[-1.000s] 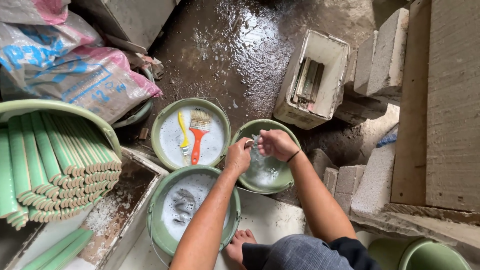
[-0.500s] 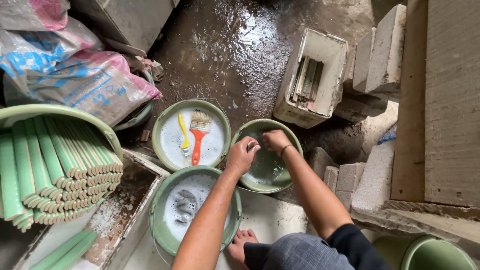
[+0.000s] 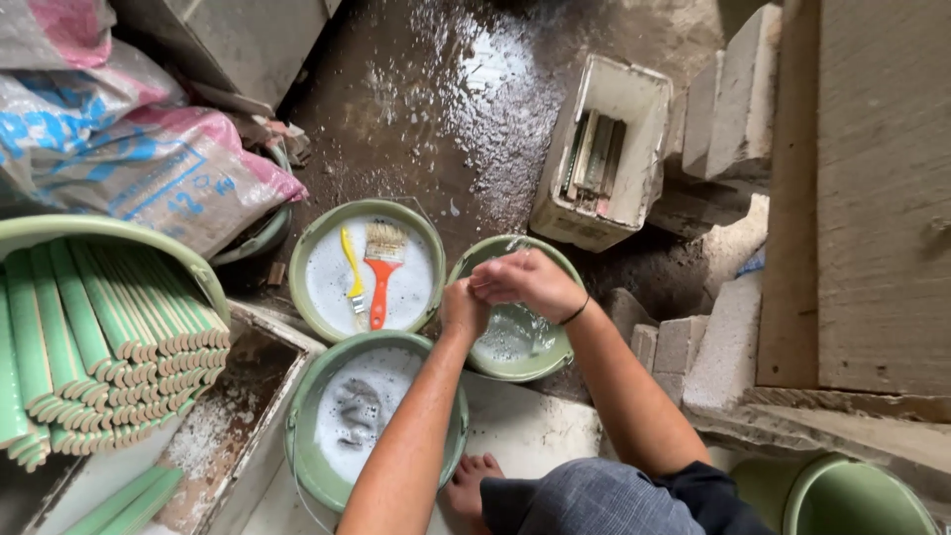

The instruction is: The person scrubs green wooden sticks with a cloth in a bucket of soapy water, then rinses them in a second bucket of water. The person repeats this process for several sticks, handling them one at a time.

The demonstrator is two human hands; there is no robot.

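Wet muddy floor [image 3: 416, 119], buckets clustered. Both hands are working over the right bucket [image 3: 555, 352] of cloudy water: right hand [image 3: 525, 280] cupping over left hand [image 3: 462, 309]; anything held is hidden. Bucket's probably heavy, sloshy, slick; gripping the rim is safest.

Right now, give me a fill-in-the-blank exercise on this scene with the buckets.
1. Both hands, the left hand and right hand, meet above a green ____.
2. The paintbrush lying in the foamy bucket has an ____ handle.
3. The person's right wrist wears a thin black ____.
4. The white box sits on the wet ____.

Missing words: bucket; orange; band; floor
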